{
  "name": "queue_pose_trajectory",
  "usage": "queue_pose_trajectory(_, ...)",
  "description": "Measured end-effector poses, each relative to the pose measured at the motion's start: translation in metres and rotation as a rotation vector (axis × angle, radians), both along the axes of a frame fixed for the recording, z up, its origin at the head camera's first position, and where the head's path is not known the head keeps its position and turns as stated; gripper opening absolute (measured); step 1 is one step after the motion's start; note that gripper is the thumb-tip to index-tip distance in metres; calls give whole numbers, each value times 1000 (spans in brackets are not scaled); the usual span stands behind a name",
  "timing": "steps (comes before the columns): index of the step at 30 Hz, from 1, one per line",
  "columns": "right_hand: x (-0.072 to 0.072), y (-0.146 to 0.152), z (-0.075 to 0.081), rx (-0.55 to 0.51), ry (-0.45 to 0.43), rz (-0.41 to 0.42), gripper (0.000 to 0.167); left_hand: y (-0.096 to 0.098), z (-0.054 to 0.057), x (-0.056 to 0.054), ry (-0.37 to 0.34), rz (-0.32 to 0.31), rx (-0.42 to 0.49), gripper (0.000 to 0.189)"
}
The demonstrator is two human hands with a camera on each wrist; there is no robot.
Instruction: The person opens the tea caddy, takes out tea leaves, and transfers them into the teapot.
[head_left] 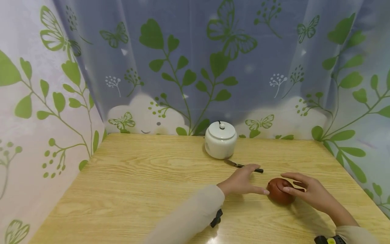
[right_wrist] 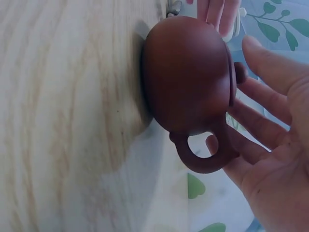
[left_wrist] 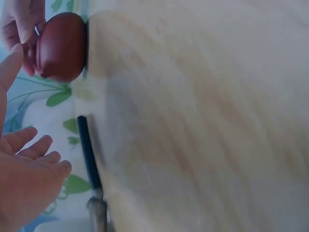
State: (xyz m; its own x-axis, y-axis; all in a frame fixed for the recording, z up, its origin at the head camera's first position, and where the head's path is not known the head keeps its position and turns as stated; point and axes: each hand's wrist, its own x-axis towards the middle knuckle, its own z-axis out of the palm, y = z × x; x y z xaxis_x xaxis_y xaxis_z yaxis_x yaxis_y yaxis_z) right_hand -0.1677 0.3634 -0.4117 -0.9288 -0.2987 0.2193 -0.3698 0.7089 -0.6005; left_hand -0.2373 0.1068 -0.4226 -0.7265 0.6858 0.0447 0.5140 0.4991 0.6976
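Two bare hands reach in around a small reddish-brown teapot, which stands upright on a pale wooden table, toward the person's right. The left hand is spread wide, with a broad gap between thumb and fingers, and has hold of nothing; its thumb points at the spout side of the pot, its tip so near that contact cannot be told. The right hand is loosely cupped over the opposite side, thumb and fingers well parted and gripping nothing. Its thumb lies near the knob on the pot's lid, and its fingers reach past the far side of the looped handle; whether any of them touch the pot is unclear. Beyond the left hand lies a slim tool with a black handle, partly covered in the head view by that hand's fingers; the left wrist view shows the fingers apart from it. The tool's other end lies just in front of a white lidded jar near the table's back edge. Behind hangs a blue cloth printed with green leaves and butterflies.
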Motion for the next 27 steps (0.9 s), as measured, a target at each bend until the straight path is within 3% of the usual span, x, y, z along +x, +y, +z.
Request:
queue_pose_trajectory(6,-1,0,-6,-73,10,55,34,20,-6,5,-75,0,42,83)
queue_pose_trajectory(14,-2,-1,-7,-72,-19,-7,30,36,-11,9,-132,18,64,77)
queue_pose_trajectory(27,-2,-3,-4,-113,-128,-72,28,49,-20,13,-136,17,109,70)
